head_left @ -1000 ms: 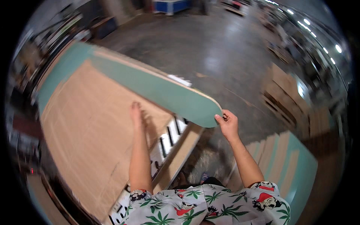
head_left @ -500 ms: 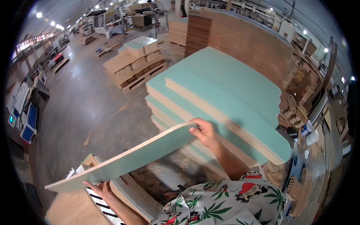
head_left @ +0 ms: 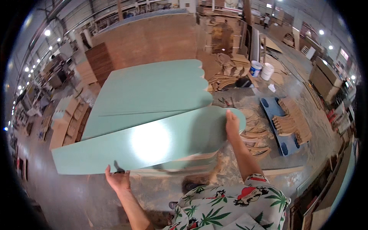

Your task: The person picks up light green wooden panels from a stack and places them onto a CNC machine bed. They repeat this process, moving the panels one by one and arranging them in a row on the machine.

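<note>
A long, pale green board [head_left: 103, 147] with one rounded end lies across both hands, its broad face up and a bright glare on it. My right hand [head_left: 231, 126] is closed on the board near its rounded right end. At the near edge toward the left, my left hand [head_left: 118, 179] holds the board, some of its fingers hidden. Just beyond and partly under it stands a stack of similar green boards [head_left: 153, 86], rounded ends to the right. Whether the held board touches the stack I cannot tell.
Curved wooden cut-outs [head_left: 257, 134] lie on the floor right of the stack. Farther right is a blue panel [head_left: 273, 111] bearing scalloped wooden pieces [head_left: 293, 122]. Two buckets, one a white bucket [head_left: 267, 71], stand behind. A tall brown panel [head_left: 149, 40] rises beyond the stack.
My view has turned to the right. The board has swung from the left side over to the stack, from a steep tilt to nearly flat, both hands still on it.
</note>
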